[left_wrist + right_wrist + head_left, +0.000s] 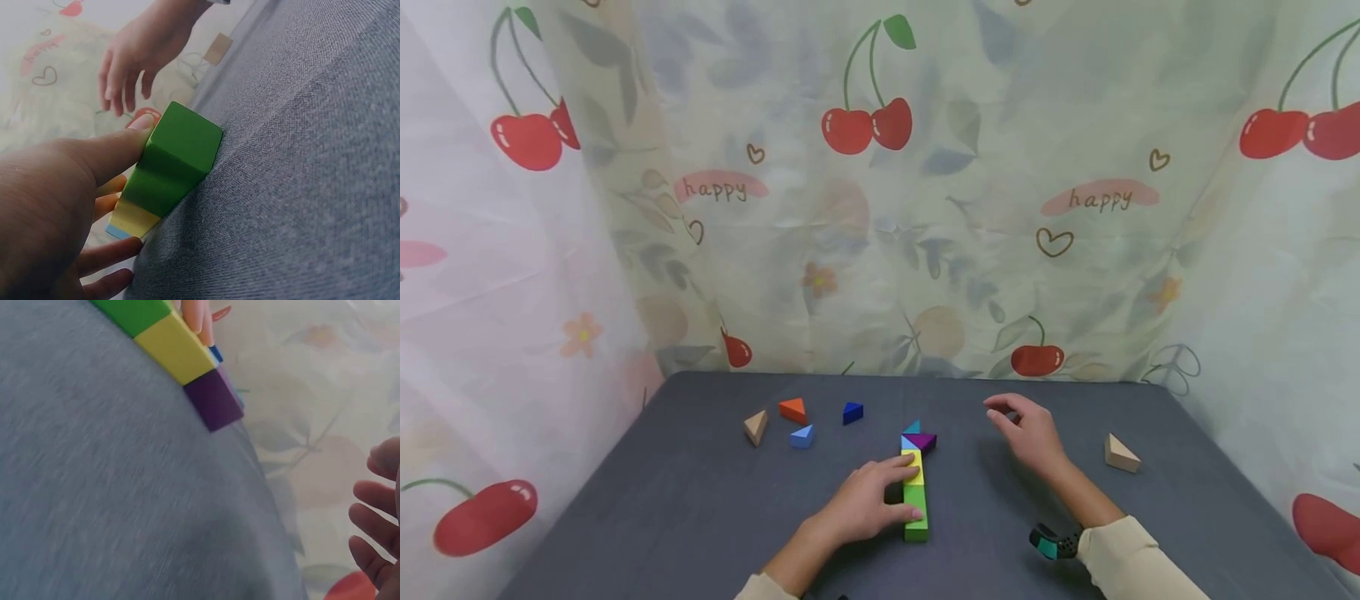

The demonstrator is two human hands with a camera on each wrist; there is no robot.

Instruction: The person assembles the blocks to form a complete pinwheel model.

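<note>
A row of coloured blocks runs away from me on the dark table. Nearest is a green block [916, 497], then a yellow block [912, 475]. At the far end a light blue triangle [906, 444], a purple triangle [923, 441] and a teal triangle [913, 427] sit close together. My left hand [867, 500] reaches over the row from the left. Its thumb [119, 150] rests on the green block, and its extended fingers touch the yellow one. Apart from the row on the right, my right hand [1030, 433] hovers with loosely bent fingers, holding nothing.
Left of the row lie a plain wooden triangle [756, 427], an orange triangle [793, 410], a light blue block [802, 437] and a dark blue block [852, 413]. Another wooden triangle [1121, 454] lies far right. Cherry-printed cloth [880, 275] hangs behind the table.
</note>
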